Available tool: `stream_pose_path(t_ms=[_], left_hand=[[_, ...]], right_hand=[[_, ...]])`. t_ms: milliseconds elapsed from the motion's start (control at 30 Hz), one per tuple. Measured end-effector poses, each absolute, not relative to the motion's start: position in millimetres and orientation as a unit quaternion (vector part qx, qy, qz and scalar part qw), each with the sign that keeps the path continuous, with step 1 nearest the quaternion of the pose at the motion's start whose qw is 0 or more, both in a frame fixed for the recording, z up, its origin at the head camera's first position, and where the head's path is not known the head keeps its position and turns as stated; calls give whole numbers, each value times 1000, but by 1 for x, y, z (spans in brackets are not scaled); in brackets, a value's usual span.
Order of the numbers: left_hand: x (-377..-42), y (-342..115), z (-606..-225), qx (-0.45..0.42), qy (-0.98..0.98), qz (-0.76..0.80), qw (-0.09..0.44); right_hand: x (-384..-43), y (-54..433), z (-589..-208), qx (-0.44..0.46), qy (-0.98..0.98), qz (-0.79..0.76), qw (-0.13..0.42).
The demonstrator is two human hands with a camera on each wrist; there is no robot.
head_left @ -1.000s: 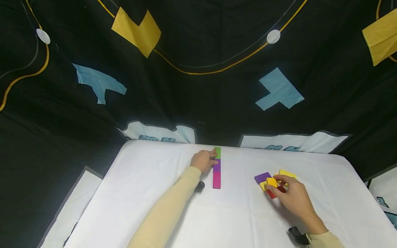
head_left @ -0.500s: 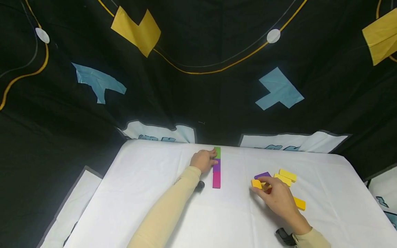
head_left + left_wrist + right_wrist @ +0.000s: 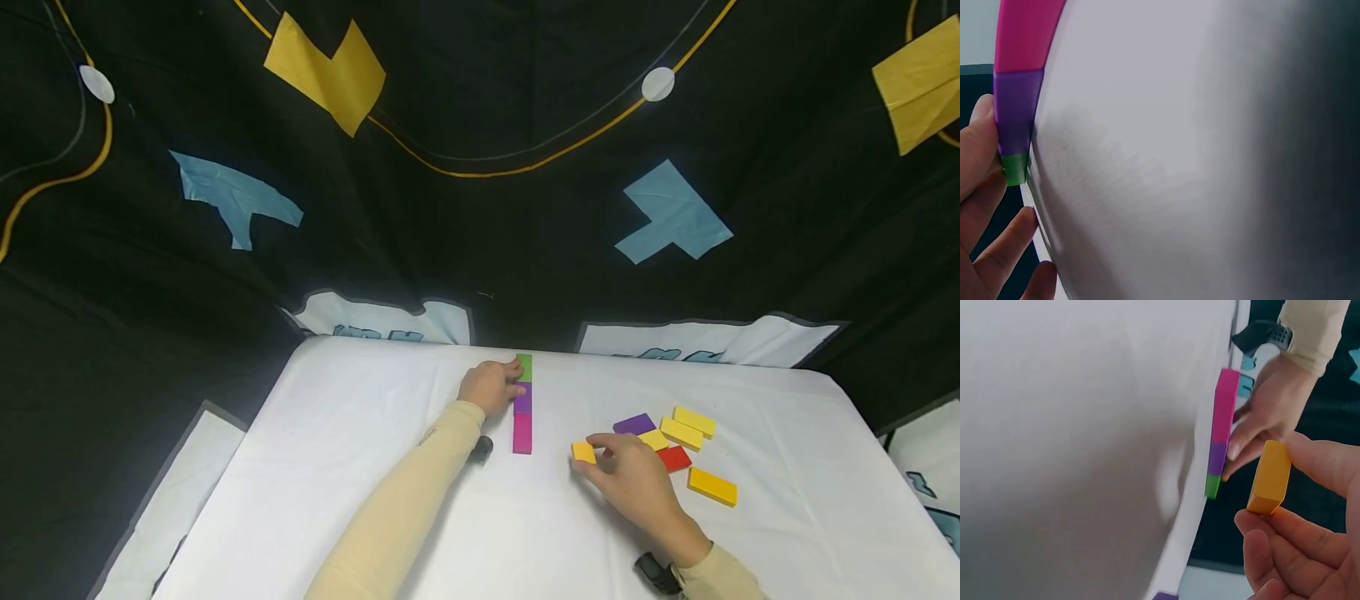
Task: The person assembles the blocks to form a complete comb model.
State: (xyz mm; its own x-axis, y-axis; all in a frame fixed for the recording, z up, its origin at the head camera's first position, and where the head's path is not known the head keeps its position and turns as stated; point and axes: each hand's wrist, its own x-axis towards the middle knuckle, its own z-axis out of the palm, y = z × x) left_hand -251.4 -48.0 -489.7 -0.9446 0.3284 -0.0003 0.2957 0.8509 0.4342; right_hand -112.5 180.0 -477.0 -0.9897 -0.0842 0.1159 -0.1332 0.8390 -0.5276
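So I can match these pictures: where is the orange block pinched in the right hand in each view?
Head: the orange block is right of centre, in the lower half, at the tips of the right hand.
Left wrist: not in this picture.
Right wrist: right of centre, just below mid-height.
Shared landmark: the pink block, seen in all three views.

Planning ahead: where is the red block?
In the head view's right half, the red block lies beside the right hand, above-left of the rightmost orange-yellow block.
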Motion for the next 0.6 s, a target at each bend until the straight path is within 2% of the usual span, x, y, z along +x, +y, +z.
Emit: stream_pose_path(t_ms=[600], left_hand=[[-252,-49,-490,164,960,222,39]], right_hand=[[-110,138,-486,120,-957,251,79]])
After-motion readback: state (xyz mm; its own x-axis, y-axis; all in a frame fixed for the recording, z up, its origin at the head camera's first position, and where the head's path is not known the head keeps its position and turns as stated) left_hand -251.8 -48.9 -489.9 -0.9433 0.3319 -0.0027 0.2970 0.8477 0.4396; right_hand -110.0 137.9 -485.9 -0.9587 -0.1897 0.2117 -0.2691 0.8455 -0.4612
